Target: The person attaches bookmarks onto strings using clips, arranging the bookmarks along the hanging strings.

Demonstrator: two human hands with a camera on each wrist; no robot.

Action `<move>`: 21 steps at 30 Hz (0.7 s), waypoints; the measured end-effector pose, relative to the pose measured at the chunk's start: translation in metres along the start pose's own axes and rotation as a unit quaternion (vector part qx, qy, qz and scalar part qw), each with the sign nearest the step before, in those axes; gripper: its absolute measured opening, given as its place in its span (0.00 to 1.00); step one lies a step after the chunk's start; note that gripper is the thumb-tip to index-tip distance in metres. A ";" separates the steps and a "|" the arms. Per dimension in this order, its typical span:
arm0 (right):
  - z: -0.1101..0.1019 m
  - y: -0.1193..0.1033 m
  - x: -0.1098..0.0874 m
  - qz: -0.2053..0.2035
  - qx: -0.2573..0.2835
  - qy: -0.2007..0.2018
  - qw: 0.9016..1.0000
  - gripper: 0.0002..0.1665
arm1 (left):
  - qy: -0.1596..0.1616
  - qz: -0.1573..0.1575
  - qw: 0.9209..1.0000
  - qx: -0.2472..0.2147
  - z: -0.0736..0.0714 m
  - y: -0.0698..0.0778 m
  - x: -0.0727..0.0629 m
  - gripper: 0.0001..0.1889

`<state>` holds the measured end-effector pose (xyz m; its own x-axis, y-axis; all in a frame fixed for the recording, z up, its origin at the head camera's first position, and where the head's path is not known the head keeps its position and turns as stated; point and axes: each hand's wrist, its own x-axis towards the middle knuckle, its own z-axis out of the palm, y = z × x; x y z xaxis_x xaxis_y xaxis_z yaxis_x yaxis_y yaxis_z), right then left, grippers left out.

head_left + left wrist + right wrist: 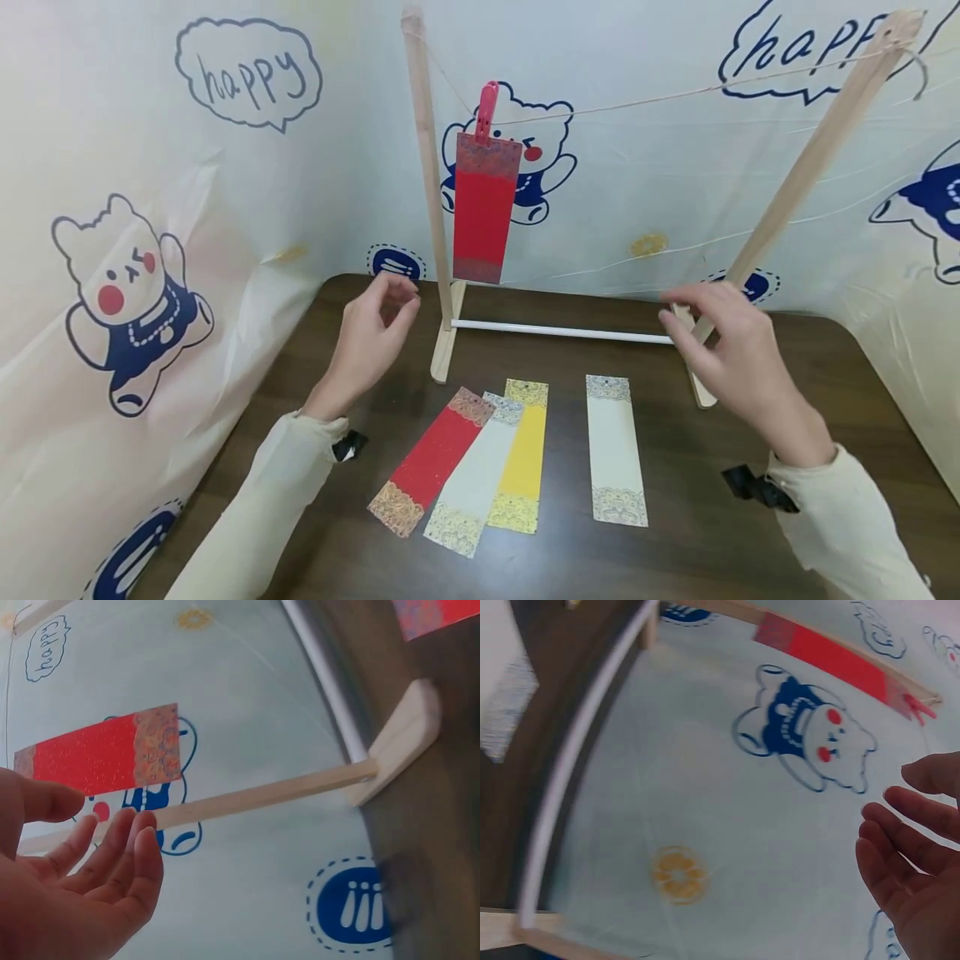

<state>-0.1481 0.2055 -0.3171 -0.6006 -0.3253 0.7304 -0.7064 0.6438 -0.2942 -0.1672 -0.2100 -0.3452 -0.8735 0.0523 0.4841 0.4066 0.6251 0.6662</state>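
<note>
A red bookmark (486,217) with patterned ends hangs from a string (645,102), held by a red clothespin (487,108). My left hand (372,337) is raised left of the frame's left post, fingers loosely bent and nothing between them; in the left wrist view the hand (90,877) appears below the hanging red bookmark (97,754). My right hand (731,354) hovers before the right post, fingers loosely bent and holding nothing. On the table lie a red bookmark (435,458), a white one (474,479) and a yellow one (525,458), overlapping, with another white bookmark (615,450) apart to their right.
The wooden frame has a left post (426,150), a right post (817,158) and a white rod (562,331) low between its feet. It stands on the brown table (555,567). A printed curtain (315,192) hangs behind and at the sides.
</note>
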 end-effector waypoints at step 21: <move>-0.026 0.043 -0.165 0.362 0.018 0.031 0.932 0.10 | -0.171 -0.128 0.969 0.121 0.004 -0.026 -0.078 0.20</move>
<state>-0.0694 0.3048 -0.4336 -0.9024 0.2257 0.3670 -0.1380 0.6556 -0.7424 -0.1108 -0.2272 -0.4028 -0.9920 0.1008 0.0755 0.1258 0.8141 0.5669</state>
